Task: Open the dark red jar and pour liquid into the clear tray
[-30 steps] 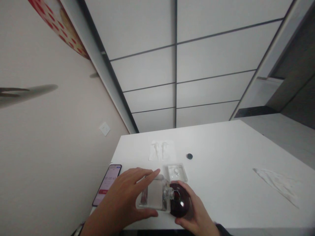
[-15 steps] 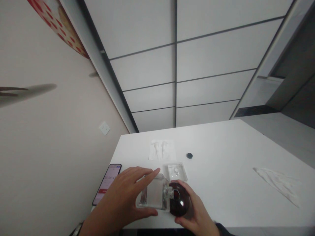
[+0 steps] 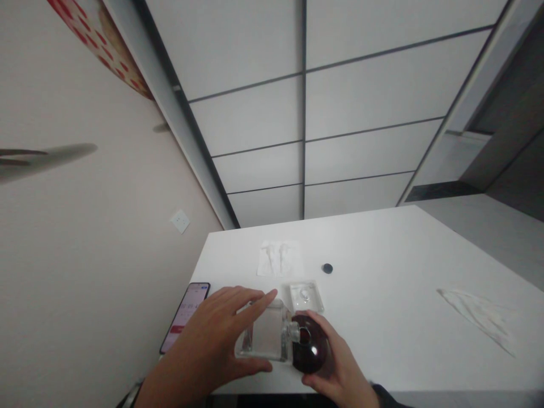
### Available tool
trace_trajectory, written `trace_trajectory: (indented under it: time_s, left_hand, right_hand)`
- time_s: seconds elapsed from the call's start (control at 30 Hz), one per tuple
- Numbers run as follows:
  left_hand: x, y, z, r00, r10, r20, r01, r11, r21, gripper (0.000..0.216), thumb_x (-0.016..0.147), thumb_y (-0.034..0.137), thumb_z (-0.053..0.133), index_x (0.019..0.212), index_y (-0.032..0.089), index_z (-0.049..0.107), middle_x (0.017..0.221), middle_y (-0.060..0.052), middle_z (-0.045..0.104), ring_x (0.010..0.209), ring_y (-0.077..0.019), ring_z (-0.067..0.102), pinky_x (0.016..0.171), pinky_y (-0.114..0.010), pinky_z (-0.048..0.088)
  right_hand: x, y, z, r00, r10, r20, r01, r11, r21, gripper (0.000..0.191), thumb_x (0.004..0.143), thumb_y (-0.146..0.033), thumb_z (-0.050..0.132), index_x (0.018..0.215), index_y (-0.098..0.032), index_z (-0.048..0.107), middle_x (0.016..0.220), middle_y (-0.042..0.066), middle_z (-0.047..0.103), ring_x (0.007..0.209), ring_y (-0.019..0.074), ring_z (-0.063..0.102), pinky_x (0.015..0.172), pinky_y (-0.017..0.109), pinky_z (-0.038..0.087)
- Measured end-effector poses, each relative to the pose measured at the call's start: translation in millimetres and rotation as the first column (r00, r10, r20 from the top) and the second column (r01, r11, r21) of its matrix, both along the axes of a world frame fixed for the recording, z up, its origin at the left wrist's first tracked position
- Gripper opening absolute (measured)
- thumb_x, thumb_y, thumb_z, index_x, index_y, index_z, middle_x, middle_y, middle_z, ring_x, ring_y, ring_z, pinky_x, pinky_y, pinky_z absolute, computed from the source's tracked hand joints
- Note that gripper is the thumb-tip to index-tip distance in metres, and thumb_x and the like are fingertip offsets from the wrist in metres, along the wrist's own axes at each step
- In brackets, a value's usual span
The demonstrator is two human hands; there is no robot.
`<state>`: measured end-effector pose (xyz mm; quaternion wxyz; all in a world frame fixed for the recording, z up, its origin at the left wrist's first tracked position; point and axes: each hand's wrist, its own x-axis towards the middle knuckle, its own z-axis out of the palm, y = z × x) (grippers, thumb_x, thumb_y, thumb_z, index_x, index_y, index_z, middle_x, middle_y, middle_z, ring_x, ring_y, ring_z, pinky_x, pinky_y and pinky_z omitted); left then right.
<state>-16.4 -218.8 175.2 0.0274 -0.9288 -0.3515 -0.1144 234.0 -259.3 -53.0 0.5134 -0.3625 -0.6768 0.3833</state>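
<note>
A clear, square glass bottle [image 3: 266,337] lies on its side near the front edge of the white table [image 3: 382,317]. My left hand [image 3: 212,345] wraps around the bottle's body from the left. A dark red, round cap [image 3: 309,351] sits at the bottle's neck, and my right hand [image 3: 340,368] cups it from the right and below.
A phone [image 3: 185,317] with a lit screen lies at the table's left edge. Behind the bottle are a small clear plastic tray [image 3: 306,296], a white packet [image 3: 280,258] and a small black disc [image 3: 327,268]. A crumpled clear wrapper [image 3: 480,317] lies at the right.
Both hands stay on the bottle and cap; only a slight shift of the view is visible.
</note>
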Motion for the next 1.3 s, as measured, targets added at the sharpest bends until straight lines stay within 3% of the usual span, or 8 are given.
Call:
trace_trajectory:
  time_s: [0.77, 1.3]
  left_hand:
    - [4.3, 3.5, 6.2, 0.999, -0.016, -0.027, 0.016, 1.0, -0.019, 0.123, 0.052, 0.036, 0.112, 0.155, 0.025, 0.045, 0.131, -0.014, 0.078, 0.11, -0.0348, 0.078, 0.092, -0.048, 0.068]
    - [3.1, 2.5, 6.2, 0.999, -0.007, -0.033, 0.006, 0.998, -0.056, 0.115, 0.058, 0.032, 0.109, 0.156, 0.026, 0.048, 0.135, -0.011, 0.077, 0.115, -0.0334, 0.076, 0.097, -0.048, 0.065]
  right_hand:
    - [-1.6, -1.4, -3.9, 1.0, 0.012, -0.019, -0.013, 0.999, -0.049, 0.089, 0.091, -0.066, 0.077, 0.164, -0.039, 0.035, 0.158, 0.014, 0.06, 0.143, 0.0393, 0.061, 0.12, 0.063, 0.048]
    - [-0.6, 0.1, -0.4, 1.0, 0.01, -0.012, -0.011, 1.0, -0.029, 0.09, 0.089, -0.059, 0.082, 0.163, -0.032, 0.039, 0.158, 0.017, 0.06, 0.143, 0.0386, 0.061, 0.122, 0.058, 0.048]
